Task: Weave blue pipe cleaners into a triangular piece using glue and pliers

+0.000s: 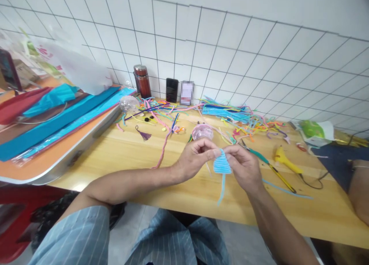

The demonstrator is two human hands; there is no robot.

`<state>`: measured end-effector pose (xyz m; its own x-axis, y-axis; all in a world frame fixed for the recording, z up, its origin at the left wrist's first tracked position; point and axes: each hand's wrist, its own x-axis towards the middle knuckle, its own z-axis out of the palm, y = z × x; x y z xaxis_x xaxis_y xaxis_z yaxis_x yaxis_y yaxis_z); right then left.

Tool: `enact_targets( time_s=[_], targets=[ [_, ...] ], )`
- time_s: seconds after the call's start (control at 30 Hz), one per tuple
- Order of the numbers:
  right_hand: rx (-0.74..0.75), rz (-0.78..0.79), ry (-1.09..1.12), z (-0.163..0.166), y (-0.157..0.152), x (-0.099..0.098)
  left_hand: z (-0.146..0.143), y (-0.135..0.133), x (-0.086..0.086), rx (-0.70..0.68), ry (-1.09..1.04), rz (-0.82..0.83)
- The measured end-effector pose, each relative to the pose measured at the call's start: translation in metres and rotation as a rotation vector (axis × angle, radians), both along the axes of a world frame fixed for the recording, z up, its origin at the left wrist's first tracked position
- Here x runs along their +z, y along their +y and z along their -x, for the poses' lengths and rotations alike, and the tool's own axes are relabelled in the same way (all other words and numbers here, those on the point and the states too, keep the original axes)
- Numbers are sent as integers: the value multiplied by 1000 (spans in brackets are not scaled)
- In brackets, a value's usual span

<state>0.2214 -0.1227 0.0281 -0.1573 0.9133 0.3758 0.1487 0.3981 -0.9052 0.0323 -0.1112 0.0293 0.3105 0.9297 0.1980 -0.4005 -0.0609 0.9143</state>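
Between my two hands, over the front of the wooden table, is a light blue piece of coiled pipe cleaner [221,164], narrow at the top and wider below. A single blue strand hangs down from its lower edge. My left hand [198,157] pinches its upper left side with thumb and forefinger. On the upper right side, my right hand [243,163] pinches it the same way. The fingers hide its top end. Just behind my left hand stands a clear pinkish dome-shaped thing [202,132].
Pipe cleaners [227,113] in many colours lie heaped along the wall. Right of my right hand are green-handled pliers [256,154], a yellow-and-black cutter [281,177] and a yellow glue gun [288,161] with a cord. A red flask [142,82] and a dark phone [172,90] stand at the back.
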Motion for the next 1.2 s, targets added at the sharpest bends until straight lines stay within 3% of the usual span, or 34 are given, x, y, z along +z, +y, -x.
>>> enact_targets(
  time_s=[0.17, 0.5, 0.7, 1.2],
  targets=[
    [79, 29, 34, -4, 2, -9, -4, 3, -10, 59, 63, -39],
    [-46, 103, -3, 0, 10, -27, -4, 19, -32, 42, 197, -161],
    [-18, 205, 38, -3, 12, -33, -3, 20, -45, -20, 214, -39],
    [59, 340, 125, -8, 23, -45, -5, 32, -52, -139, 195, 14]
  ],
)
